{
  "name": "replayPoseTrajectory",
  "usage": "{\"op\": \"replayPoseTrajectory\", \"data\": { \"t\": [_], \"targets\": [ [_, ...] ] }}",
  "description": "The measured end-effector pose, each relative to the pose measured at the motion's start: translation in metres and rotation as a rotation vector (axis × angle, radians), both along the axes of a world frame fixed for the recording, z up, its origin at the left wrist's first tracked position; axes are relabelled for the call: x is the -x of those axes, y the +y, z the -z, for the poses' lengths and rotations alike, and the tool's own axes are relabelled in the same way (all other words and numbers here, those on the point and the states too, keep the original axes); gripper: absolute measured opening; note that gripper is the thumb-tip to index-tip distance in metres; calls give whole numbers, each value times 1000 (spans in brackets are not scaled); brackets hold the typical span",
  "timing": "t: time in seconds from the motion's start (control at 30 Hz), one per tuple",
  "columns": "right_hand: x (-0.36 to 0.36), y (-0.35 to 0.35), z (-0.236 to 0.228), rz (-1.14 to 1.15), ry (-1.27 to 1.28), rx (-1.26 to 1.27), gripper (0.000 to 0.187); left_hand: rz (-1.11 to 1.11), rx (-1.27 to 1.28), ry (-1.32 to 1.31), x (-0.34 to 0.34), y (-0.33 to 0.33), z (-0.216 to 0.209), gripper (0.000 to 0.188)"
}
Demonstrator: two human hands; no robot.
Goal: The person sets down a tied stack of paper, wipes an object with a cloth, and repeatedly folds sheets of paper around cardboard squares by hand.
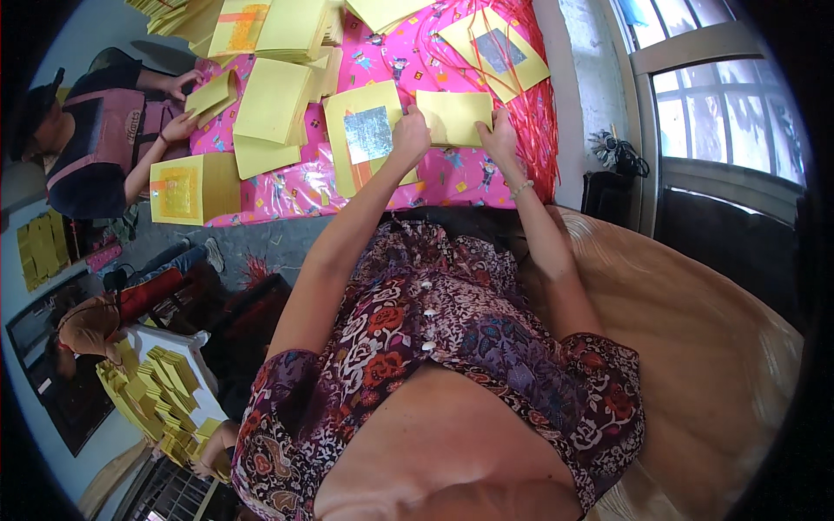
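Observation:
A folded piece of yellow paper (pixel 453 118) lies between my hands on the pink patterned table cover. My left hand (pixel 411 135) is closed at its left edge. At its right end, my right hand (pixel 498 139) grips the edge with the thumb raised along it. Next to my left hand is a flat yellow sheet (pixel 339 104) bearing a silver foil panel (pixel 367 135), partly covered by that hand and wrist. Beyond my right hand, another yellow sheet with a silver panel (pixel 499 49) lies under red strings.
Red strings (pixel 543 130) run down the table's right edge. Yellow paper stacks (pixel 274 100) stand to the left, with a thick block (pixel 221 187) at the near corner. A co-worker (pixel 104 143) handles yellow paper at far left. Another person sits by a white table (pixel 195 365) lower left.

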State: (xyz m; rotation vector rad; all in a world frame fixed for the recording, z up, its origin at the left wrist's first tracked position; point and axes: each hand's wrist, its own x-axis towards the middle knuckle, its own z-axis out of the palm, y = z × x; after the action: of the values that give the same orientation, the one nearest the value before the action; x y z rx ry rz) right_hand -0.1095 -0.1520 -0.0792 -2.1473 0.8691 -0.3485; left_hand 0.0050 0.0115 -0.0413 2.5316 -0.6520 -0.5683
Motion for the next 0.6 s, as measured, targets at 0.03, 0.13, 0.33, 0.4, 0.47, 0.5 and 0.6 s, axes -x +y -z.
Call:
{"op": "replayPoseTrajectory", "data": {
  "t": [0.03,0.13,0.33,0.4,0.47,0.5,0.6],
  "targets": [
    [1,1,-1,-8,22,51,37,19,-9,-20,2,1,1,41],
    [-1,1,-3,-31,22,217,42,33,42,-140,3,4,10,42],
    [8,-12,11,26,-4,89,49,19,104,-153,7,-2,9,43],
    [8,-11,8,23,54,-13,48,33,92,-130,10,-2,8,42],
    [6,-7,3,27,135,63,47,11,61,-105,13,-4,7,38],
    [5,-6,-1,27,138,62,47,11,60,-102,15,-6,6,38],
    [2,-2,-13,23,156,6,44,-9,23,-98,15,-8,5,36]
  ]
}}
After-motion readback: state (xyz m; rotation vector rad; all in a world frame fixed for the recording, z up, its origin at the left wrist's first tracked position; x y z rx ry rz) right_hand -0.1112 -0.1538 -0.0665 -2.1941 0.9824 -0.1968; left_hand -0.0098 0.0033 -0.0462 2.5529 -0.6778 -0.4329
